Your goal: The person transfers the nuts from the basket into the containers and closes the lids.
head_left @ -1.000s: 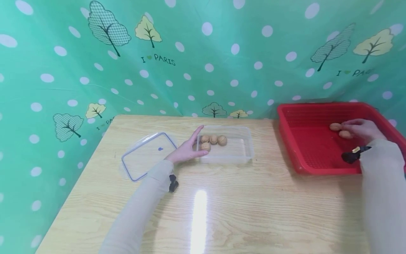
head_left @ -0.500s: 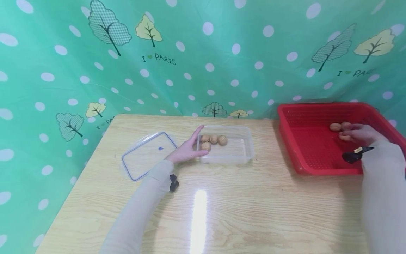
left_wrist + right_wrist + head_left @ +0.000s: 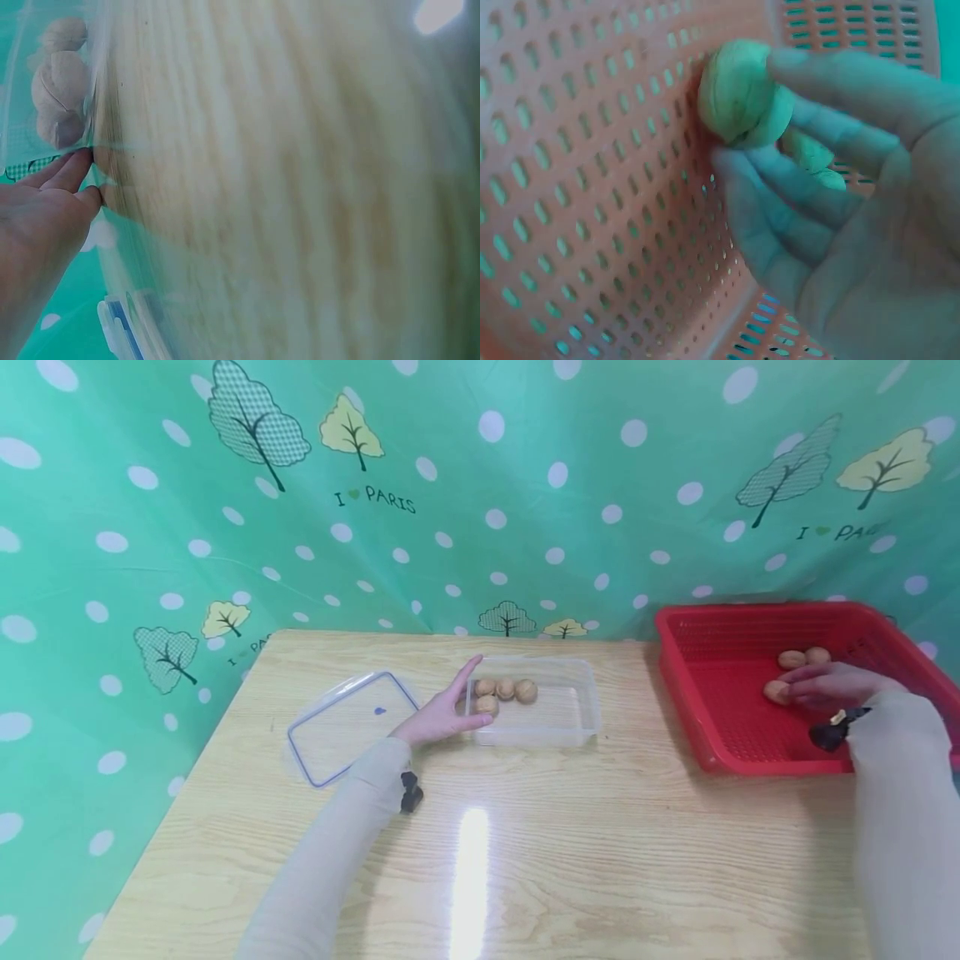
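Note:
My left hand (image 3: 437, 718) holds the left end of a clear plastic food container (image 3: 558, 737), thumb along the front side and fingers at the back corner. Several walnuts (image 3: 526, 692) lie at that end of the container. Over at the right, my right hand (image 3: 836, 683) is inside a red plastic basket (image 3: 693, 722), with a walnut (image 3: 735, 91) between thumb and fingers close to the basket floor in the right wrist view. Two more walnuts (image 3: 791, 660) rest behind that hand.
A clear lid (image 3: 341, 731) with a blue seal lies flat on the wooden table (image 3: 600, 860), left of the container. Behind the table hangs a green patterned cloth (image 3: 420, 585). The basket's walls stand around my right hand.
My right hand has drawn one walnut left and toward me, away from the other two in the basket. The left hand and the container have stayed in place.

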Available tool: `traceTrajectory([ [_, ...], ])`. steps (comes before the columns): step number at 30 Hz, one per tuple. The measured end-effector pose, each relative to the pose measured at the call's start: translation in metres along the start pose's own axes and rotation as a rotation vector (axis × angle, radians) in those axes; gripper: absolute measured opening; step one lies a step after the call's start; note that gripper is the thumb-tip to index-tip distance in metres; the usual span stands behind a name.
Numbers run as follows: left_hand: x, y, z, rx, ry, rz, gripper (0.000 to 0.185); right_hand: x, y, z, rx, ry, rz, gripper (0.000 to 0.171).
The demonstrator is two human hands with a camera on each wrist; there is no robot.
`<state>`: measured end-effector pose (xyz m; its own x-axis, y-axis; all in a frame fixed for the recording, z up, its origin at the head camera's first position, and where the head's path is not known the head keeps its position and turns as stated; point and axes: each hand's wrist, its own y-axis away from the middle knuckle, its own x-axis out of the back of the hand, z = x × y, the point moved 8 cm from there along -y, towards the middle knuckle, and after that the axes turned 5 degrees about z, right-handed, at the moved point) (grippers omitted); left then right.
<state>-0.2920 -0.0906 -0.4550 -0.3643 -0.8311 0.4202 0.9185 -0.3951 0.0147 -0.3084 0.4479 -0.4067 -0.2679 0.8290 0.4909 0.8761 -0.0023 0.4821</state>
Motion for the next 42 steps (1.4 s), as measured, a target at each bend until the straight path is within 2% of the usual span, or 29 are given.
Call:
traceTrajectory([
  [1, 0.0, 0.0, 0.0, 0.0, 0.003, 0.001, 0.102, 0.0, -0.004, 0.0, 0.026, 0.085, -0.007, 0.036],
  [2, 0.0, 0.0, 0.0, 0.0, 0.01, 0.001, 0.102, -0.001, -0.008, 0.003, 0.016, 0.125, -0.009, 0.047],
  [3, 0.0, 0.0, -0.001, 0.006, 0.014, 0.004, 0.102, -0.002, -0.013, 0.005, 0.001, 0.162, -0.023, 0.049],
  [5, 0.0, 0.0, -0.001, 0.017, 0.016, 0.007, 0.102, -0.005, -0.021, 0.008, -0.002, 0.26, -0.058, 0.07],
  [7, 0.0, 0.001, 0.0, 0.025, 0.016, 0.011, 0.102, -0.008, -0.026, 0.009, 0.003, 0.3, -0.096, 0.075],
  [9, 0.0, 0.001, -0.001, 0.038, 0.01, 0.014, 0.102, -0.01, -0.028, 0.009, 0.004, 0.294, -0.11, 0.077],
  [11, 0.0, 0.001, 0.0, 0.042, 0.003, 0.014, 0.102, -0.012, -0.03, 0.006, 0.051, 0.313, -0.108, 0.075],
  [18, 0.001, 0.001, -0.001, 0.037, -0.003, 0.015, 0.102, -0.012, -0.033, -0.003, 0.142, 0.273, -0.07, 0.067],
  [25, 0.0, 0.001, -0.001, 0.04, -0.003, 0.011, 0.102, -0.015, -0.031, -0.03, 0.374, 0.305, -0.066, 0.046],
  [30, 0.0, 0.001, 0.0, 0.044, -0.009, 0.013, 0.101, -0.02, -0.024, -0.048, 0.496, 0.322, -0.053, 0.042],
  [42, 0.001, 0.0, -0.003, 0.039, -0.005, 0.013, 0.101, -0.041, -0.009, -0.075, 0.495, 0.405, -0.021, 0.05],
])
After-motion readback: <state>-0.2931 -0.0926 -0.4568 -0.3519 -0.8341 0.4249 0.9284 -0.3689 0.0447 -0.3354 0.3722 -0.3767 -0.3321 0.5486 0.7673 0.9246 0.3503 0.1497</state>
